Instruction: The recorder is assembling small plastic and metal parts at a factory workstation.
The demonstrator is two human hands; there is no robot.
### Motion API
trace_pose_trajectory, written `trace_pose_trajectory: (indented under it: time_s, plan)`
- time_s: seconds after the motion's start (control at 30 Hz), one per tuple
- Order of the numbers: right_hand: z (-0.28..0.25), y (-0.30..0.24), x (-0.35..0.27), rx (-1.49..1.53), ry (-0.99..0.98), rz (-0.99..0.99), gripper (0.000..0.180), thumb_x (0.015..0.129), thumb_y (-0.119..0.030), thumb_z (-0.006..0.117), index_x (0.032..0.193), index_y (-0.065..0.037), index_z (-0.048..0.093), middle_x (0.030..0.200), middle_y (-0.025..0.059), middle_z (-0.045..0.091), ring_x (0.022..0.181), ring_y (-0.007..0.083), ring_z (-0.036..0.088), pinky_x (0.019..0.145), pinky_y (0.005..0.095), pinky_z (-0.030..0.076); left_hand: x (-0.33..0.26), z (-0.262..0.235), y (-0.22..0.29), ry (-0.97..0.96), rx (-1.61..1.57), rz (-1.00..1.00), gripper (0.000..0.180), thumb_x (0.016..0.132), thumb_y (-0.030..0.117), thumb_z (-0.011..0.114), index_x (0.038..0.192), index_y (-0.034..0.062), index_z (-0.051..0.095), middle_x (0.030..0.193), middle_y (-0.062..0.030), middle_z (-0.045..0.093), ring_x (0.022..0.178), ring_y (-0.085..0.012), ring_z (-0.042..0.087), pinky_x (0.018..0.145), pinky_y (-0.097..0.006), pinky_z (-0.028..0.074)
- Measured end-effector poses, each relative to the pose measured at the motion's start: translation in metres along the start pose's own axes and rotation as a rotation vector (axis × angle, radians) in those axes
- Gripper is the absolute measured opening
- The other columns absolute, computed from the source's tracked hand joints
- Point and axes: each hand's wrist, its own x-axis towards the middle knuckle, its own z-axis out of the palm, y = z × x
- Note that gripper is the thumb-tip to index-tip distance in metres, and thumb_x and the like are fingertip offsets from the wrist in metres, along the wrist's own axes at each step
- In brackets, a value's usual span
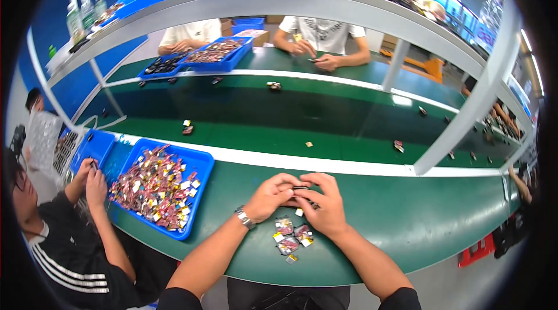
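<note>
Both my hands meet over the green worktable [395, 211], close in front of me. My left hand [267, 198], with a metal-banded watch at its wrist, pinches a small dark part [300, 188]. Fingers of my right hand [325, 202] close on the same part from the other side, so most of it is hidden and its exact kind does not show. Just below my fingers lie several small clear-and-red electronic pieces [287, 245] with black edges and white or yellow tabs. Nearest me is a loose yellow-and-white piece [291, 259].
A blue tray [199, 202] heaped with similar pieces stands left. Beside it, a co-worker's hands [93, 179] hold something small. Beyond a white rail runs a green conveyor belt [244, 106] with scattered parts. A grey shelf frame [290, 2] spans overhead; two people work across.
</note>
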Motion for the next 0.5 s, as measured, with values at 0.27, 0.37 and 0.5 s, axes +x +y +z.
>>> trace_pose_trajectory:
  time_s: [0.27, 0.37, 0.5]
  plan:
    - [-0.011, 0.002, -0.009, 0.063, 0.017, -0.031, 0.023, 0.068, 0.0, 0.074, 0.09, -0.004, 0.07, 0.111, 0.0094, 0.062, 0.106, 0.0287, 0.057, 0.087, 0.0391, 0.05, -0.003, 0.004, -0.008, -0.015, -0.003, 0.012, 0.021, 0.097, 0.01, 0.055, 0.117, 0.0051, 0.051, 0.129, -0.0183, 0.056, 0.115, -0.024, 0.06, 0.094, -0.039, 0.054]
    - [-0.009, 0.003, -0.011, 0.085, 0.023, -0.008, 0.022, 0.068, 0.0, 0.075, 0.09, -0.006, 0.072, 0.112, 0.0083, 0.063, 0.107, 0.0282, 0.057, 0.087, 0.038, 0.051, -0.003, 0.004, -0.01, 0.0, 0.006, 0.012, 0.021, 0.097, 0.011, 0.056, 0.117, 0.0052, 0.051, 0.129, -0.0182, 0.056, 0.115, -0.0243, 0.06, 0.093, -0.039, 0.054]
    - [-0.005, 0.006, -0.01, 0.131, 0.003, 0.026, 0.022, 0.07, 0.0, 0.074, 0.091, -0.006, 0.072, 0.119, 0.0086, 0.061, 0.116, 0.0314, 0.053, 0.094, 0.0407, 0.048, -0.005, 0.005, -0.011, 0.042, 0.046, 0.024, 0.022, 0.097, 0.011, 0.056, 0.118, 0.0051, 0.05, 0.129, -0.0177, 0.056, 0.114, -0.0238, 0.06, 0.093, -0.039, 0.054]
